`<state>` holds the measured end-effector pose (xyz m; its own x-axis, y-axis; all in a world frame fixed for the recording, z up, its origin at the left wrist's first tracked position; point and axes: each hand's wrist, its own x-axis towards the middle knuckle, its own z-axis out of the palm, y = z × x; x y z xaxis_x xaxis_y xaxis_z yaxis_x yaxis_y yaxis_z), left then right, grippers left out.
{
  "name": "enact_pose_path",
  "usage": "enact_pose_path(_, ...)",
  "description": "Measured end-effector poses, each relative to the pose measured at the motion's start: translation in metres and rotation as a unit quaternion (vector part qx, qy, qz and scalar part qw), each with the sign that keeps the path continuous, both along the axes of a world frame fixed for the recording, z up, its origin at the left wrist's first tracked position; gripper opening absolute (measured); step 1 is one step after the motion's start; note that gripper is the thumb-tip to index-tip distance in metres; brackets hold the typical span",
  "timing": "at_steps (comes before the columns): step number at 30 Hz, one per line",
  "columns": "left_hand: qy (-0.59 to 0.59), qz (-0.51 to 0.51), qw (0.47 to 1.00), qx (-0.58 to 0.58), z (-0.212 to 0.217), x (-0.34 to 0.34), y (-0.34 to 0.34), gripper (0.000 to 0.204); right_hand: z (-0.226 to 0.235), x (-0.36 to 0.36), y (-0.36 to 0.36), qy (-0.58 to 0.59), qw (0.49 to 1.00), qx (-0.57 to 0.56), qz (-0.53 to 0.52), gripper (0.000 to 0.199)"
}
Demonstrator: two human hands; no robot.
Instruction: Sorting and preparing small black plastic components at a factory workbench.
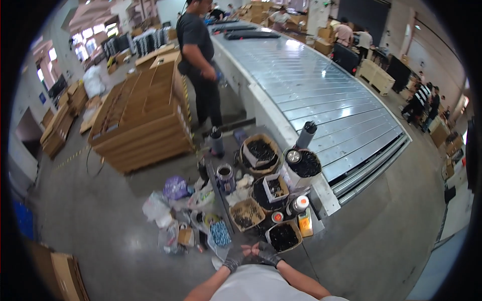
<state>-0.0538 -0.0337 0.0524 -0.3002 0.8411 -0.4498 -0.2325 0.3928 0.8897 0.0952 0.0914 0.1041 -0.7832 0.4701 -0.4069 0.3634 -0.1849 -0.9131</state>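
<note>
Close in front of my body, my left hand (237,256) and my right hand (266,254) meet, each in a dark fingerless glove. Their fingertips are bent in and pressed together; whatever sits between them is too small to make out. Just beyond my right hand is an open carton of black parts (283,237). A box of small brownish parts (247,214) lies farther off, and a little white box (275,187) stands behind it. Left of my hands is a bag of blue-and-white pieces (220,233).
A long metal slat conveyor (321,110) runs away on the right. Stacked brown cardboard (143,125) stands at left, and a person in dark clothes (201,60) stands beside it. Plastic bags (159,206), bottles such as a white-capped one (298,204), and a dark metal bar (221,200) crowd the near area.
</note>
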Motion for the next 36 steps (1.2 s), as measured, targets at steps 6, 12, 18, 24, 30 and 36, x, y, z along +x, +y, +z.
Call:
enact_pose_path(6,-0.15,0.181,0.972,-0.026,0.046,-0.017,-0.003,0.017,0.019,-0.034,0.036,0.007,0.97,0.242,0.033,0.019)
enact_pose_path(12,-0.112,0.29,0.95,-0.036,0.024,-0.029,-0.034,0.017,0.012,-0.104,0.107,-0.058,0.915,0.392,0.077,0.023)
enact_pose_path(18,-0.091,0.286,0.951,-0.074,0.006,-0.028,-0.044,0.018,-0.001,-0.161,0.122,-0.225,0.817,0.42,0.324,0.04)
enact_pose_path(24,-0.048,0.283,0.952,-0.111,0.049,-0.032,-0.032,0.02,-0.029,-0.171,0.104,-0.182,0.798,0.489,0.301,0.033)
enact_pose_path(30,-0.043,0.284,0.952,-0.111,0.044,-0.033,-0.026,0.02,-0.066,-0.159,0.13,-0.128,0.855,0.403,0.299,0.03)
enact_pose_path(36,-0.034,0.254,0.963,-0.086,0.057,-0.032,-0.012,0.02,-0.065,-0.138,0.154,-0.028,0.965,0.209,0.157,0.019)
